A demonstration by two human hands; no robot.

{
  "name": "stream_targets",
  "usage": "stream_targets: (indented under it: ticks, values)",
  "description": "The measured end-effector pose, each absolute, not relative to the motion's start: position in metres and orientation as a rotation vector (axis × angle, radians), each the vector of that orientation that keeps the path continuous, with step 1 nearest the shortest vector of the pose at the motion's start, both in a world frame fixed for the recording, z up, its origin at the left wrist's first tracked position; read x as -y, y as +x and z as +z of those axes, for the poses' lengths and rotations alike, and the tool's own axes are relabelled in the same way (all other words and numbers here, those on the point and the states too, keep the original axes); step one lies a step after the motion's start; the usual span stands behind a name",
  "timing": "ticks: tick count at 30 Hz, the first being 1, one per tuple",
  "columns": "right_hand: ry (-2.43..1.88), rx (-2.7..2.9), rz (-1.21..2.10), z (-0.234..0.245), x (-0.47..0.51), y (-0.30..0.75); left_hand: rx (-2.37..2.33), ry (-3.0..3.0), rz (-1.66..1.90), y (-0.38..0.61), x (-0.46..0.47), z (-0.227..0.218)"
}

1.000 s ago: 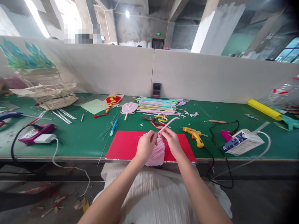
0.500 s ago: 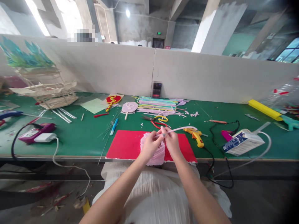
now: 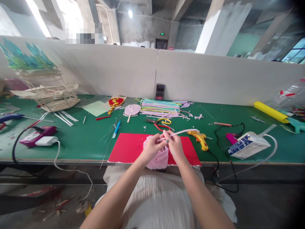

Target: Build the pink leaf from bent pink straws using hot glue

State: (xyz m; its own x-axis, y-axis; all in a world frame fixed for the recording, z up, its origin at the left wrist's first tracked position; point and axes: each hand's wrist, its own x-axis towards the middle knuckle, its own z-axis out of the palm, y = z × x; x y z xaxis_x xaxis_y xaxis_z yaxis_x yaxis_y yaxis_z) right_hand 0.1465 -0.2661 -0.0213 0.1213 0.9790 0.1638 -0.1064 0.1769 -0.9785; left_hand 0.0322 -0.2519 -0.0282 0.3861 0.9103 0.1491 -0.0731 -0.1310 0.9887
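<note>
Between the fingertips of both hands runs a pale pink pipe cleaner point(image 3: 187, 130), its free end sticking out to the right. My left hand point(image 3: 153, 147) pinches it on the left. My right hand point(image 3: 173, 142) closes on it right beside, fingers touching the left ones. Below them lies a pink piece covered in rows of pipe cleaner point(image 3: 158, 160), partly hidden by the hands. It rests on a red board point(image 3: 128, 148) at the table's front edge and overhangs slightly. Scissors with red and yellow handles point(image 3: 164, 122) lie just beyond the hands.
A yellow glue gun point(image 3: 199, 140) lies right of the board. Behind are bundled pastel pipe cleaners point(image 3: 162, 108), a pink round fan shape point(image 3: 132, 110) and a red-yellow one point(image 3: 115, 101). A blue pen point(image 3: 116, 129), power strip point(image 3: 38, 136) and milk carton point(image 3: 249, 144) stand around the green table point(image 3: 83, 149).
My fingers have shifted slightly along the pipe cleaner, and its free end has moved a little to the left. The rest of the table looks the same.
</note>
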Motion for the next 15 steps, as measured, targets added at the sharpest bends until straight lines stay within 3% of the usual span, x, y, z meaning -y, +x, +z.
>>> stream_targets:
  ticks: [15]
  values:
    - [-1.0, 1.033, 0.945, -0.026, 0.261, 0.153, -0.807, 0.977, 1.262, 0.018, 0.242, -0.031]
